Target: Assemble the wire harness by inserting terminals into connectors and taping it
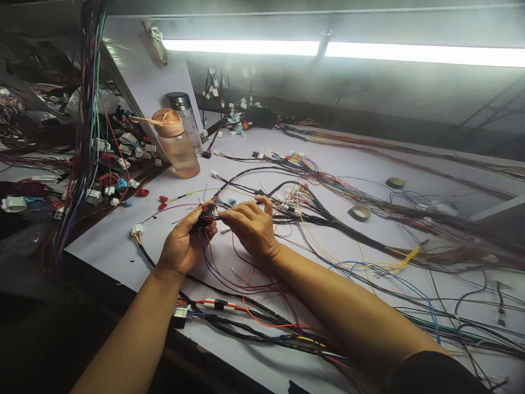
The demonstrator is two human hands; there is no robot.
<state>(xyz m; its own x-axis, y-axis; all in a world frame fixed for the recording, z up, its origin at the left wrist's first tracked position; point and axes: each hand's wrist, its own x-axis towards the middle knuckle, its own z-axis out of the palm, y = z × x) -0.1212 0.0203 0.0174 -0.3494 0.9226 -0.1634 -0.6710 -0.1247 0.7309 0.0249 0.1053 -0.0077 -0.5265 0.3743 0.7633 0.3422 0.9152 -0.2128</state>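
Observation:
My left hand (180, 247) is closed around a black multi-pin connector (203, 218), raised over the worktable. Thin coloured wires (209, 253) run out of the connector and hang below it. At its right side my right hand (253, 227) pinches a thin wire close to the connector; the fingertips partly hide this wire. Beneath and behind both hands spreads a wiring harness (356, 232) with black-taped branches. A white connector (137, 230) with yellow wires lies left of my left hand.
A peach-lidded bottle (180, 150) and a clear bottle (189, 117) stand at the back left. Two tape rolls (359, 213) lie to the right. Hanging wires (87, 109) drop at the left, beside a heap of connectors (123, 148). Lower down lies another taped branch (254, 334).

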